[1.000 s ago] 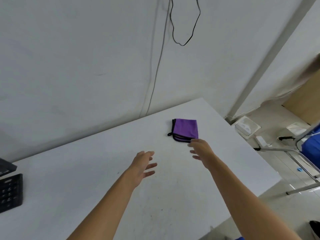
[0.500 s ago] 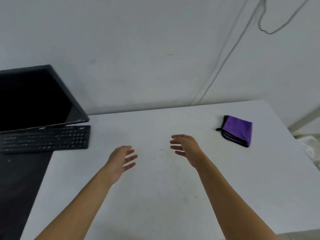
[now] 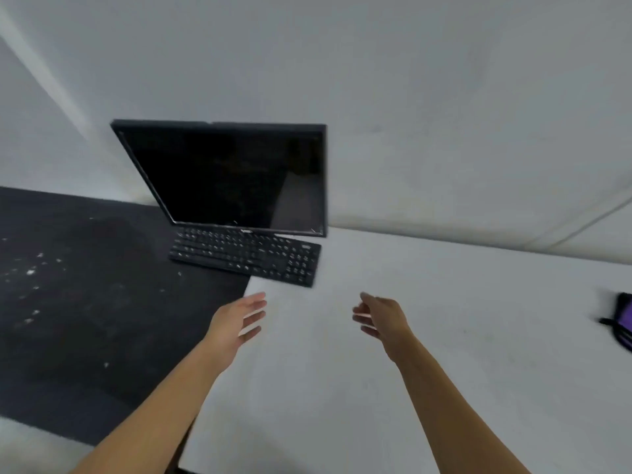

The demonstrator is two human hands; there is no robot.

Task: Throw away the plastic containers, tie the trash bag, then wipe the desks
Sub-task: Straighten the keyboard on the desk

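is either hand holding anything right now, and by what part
Nothing is held. The left hand and the right hand are open and empty; the purple cloth lies apart on the white desk.

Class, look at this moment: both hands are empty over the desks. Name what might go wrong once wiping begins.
1. Neither the left hand nor the right hand holds the purple cloth, which lies far off at the right edge; wiping may start bare-handed.
2. The keyboard straddles the black desk and white desk near the left hand; a sweep could knock it.
3. White specks on the black desk might get pushed into its keys.
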